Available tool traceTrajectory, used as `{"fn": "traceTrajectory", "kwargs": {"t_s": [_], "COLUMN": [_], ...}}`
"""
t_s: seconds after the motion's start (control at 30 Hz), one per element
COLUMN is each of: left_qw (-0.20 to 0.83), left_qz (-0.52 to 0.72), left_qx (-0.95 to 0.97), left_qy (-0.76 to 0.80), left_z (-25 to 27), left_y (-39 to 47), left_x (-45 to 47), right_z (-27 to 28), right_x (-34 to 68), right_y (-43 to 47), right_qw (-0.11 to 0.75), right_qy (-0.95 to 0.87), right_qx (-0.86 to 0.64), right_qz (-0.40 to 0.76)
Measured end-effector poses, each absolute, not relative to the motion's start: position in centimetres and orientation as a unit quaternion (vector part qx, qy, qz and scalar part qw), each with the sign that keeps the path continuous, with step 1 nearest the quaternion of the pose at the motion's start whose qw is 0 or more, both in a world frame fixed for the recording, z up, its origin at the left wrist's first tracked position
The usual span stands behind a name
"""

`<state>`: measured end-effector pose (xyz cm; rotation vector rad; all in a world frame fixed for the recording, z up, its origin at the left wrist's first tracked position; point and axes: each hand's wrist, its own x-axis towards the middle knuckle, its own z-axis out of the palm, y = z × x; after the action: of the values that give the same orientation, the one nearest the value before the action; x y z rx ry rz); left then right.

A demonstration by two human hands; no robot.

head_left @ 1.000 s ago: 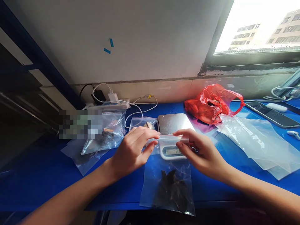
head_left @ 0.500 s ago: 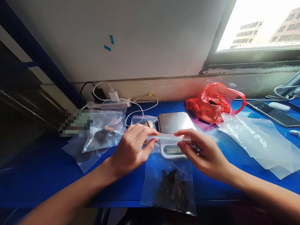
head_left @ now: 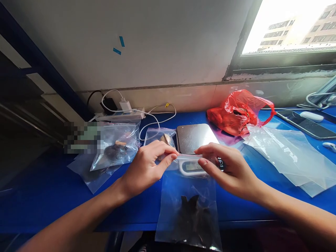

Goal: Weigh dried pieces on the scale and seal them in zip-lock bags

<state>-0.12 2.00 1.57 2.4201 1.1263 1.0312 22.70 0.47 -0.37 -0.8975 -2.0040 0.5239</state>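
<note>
A clear zip-lock bag (head_left: 170,206) with dark, flat pieces (head_left: 194,220) in its lower part hangs over the table's front edge. My left hand (head_left: 149,164) pinches the top left of its seal strip between thumb and fingertips. At the seal's right part, my right hand (head_left: 231,169) grips with thumb and forefinger. Behind the bag's top stands a kitchen scale (head_left: 195,136) with a bare metal plate; its display shows through the plastic, the digits unreadable. Beside the scale, partly hidden by my left hand, lies another clear bag (head_left: 154,134) holding a pale piece.
Filled clear bags (head_left: 118,138) lie on the blue table (head_left: 52,196) at left, near a power strip (head_left: 136,113) with cables. To the right are a red plastic bag (head_left: 233,112), flat clear bags (head_left: 291,154) and a phone (head_left: 307,124).
Both hands keep their grip on the bag's seal. The bag hangs slightly lower in the picture, and the view has shifted a little.
</note>
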Motion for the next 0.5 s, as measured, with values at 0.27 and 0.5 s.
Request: {"fn": "traceTrajectory", "kwargs": {"t_s": [0.27,0.5], "left_qw": [0.176,0.154], "left_qz": [0.350,0.347], "left_qx": [0.841,0.855], "left_qy": [0.373,0.354], "left_z": [1.2,0.7], "left_y": [1.4,1.2], "left_x": [0.4,0.4], "right_z": [-1.1,-1.6], "right_x": [22.8,22.8], "right_y": [1.4,1.4], "right_qw": [0.383,0.352], "right_qy": [-0.869,-0.883], "right_qx": [-0.304,-0.300], "right_qz": [0.077,0.082]}}
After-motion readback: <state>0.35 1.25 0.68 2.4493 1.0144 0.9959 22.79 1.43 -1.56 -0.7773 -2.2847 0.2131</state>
